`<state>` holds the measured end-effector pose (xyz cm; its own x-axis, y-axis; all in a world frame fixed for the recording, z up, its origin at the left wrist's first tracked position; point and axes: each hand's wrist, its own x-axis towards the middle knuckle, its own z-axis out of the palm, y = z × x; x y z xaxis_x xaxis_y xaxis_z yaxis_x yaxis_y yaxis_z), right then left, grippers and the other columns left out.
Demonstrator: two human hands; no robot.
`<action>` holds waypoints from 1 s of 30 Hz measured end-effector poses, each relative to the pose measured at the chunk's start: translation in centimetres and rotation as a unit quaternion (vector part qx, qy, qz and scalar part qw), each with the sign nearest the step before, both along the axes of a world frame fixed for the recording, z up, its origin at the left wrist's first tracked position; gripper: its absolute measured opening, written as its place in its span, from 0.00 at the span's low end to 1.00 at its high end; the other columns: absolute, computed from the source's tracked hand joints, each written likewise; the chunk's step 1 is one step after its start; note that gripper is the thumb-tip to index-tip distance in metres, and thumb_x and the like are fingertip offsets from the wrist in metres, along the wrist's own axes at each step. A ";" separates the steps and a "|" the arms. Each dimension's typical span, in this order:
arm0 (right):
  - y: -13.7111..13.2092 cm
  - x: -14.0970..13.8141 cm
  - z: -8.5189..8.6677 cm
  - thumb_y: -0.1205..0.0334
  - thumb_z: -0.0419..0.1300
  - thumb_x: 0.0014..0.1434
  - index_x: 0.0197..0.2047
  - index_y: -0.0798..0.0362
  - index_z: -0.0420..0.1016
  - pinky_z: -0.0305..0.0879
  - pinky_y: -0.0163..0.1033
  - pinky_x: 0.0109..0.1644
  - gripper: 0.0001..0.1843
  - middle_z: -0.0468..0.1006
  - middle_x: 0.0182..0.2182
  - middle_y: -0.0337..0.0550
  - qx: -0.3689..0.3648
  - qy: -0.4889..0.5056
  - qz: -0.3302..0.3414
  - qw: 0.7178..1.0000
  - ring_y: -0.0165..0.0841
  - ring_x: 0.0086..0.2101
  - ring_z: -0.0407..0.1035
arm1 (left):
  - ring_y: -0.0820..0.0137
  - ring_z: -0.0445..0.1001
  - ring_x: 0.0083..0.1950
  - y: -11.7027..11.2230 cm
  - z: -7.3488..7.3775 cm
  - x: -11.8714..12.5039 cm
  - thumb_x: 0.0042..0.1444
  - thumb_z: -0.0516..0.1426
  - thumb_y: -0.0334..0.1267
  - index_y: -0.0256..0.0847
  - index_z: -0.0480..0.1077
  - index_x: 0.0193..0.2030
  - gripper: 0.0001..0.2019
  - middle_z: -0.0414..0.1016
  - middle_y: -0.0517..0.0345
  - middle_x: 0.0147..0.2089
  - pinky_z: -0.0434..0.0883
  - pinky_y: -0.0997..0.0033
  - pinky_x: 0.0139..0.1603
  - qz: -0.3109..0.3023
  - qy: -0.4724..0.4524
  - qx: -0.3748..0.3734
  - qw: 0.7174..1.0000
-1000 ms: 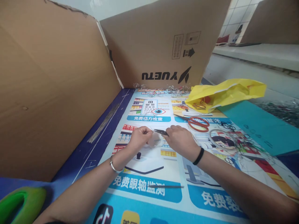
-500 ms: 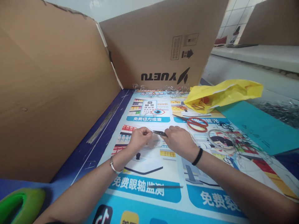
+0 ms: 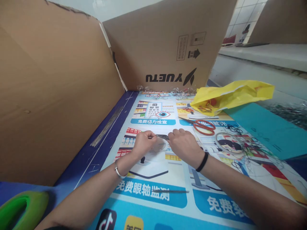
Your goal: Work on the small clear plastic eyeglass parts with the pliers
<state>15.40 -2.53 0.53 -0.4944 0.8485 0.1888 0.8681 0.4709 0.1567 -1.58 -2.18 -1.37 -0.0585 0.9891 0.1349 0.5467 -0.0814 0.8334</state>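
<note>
My left hand (image 3: 145, 142) is closed in a pinch on a thin wire (image 3: 165, 147), whose faint loop hangs below the fingers. In my right hand (image 3: 182, 143) is a pair of dark pliers (image 3: 162, 136), the fingers wrapped round the handles, which are mostly hidden. The plier jaws point left and meet the left fingertips; whether they grip the wire I cannot tell. Scissors with red handles (image 3: 205, 127) lie just beyond the right hand. Nearer to me, a thin bundle of straight rods or wires (image 3: 171, 191) rests on the printed sheet (image 3: 144, 172).
Cardboard walls (image 3: 153, 48) stand behind and at left. A yellow bag (image 3: 235, 94) and a teal board (image 3: 266, 131) lie at right, near tangled wires (image 3: 251, 148). Straight wires (image 3: 106, 126) lie along the left. A green tape roll (image 3: 35, 207) sits front left.
The plier jaws have come up against the left fingertips, with the right hand slightly turned. The view has shifted a little; other things lie as before.
</note>
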 end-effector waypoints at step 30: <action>1.5 0.7 -0.5 0.50 0.45 0.60 0.36 0.52 0.70 0.53 0.34 0.30 0.19 0.75 0.34 0.44 -0.138 0.082 -0.057 0.985 0.33 0.35 0.68 | 0.80 0.62 0.16 0.2 0.3 -0.4 0.48 0.56 0.47 0.37 0.65 0.23 0.14 0.63 0.65 0.16 0.58 0.81 0.17 -0.056 -0.194 -0.083 0.976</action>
<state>16.10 -1.06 0.02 -0.3742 0.9273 0.0114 0.9212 0.3731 -0.1102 -2.01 -1.96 -1.09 0.0364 0.9986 -0.0390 0.1828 0.0317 0.9826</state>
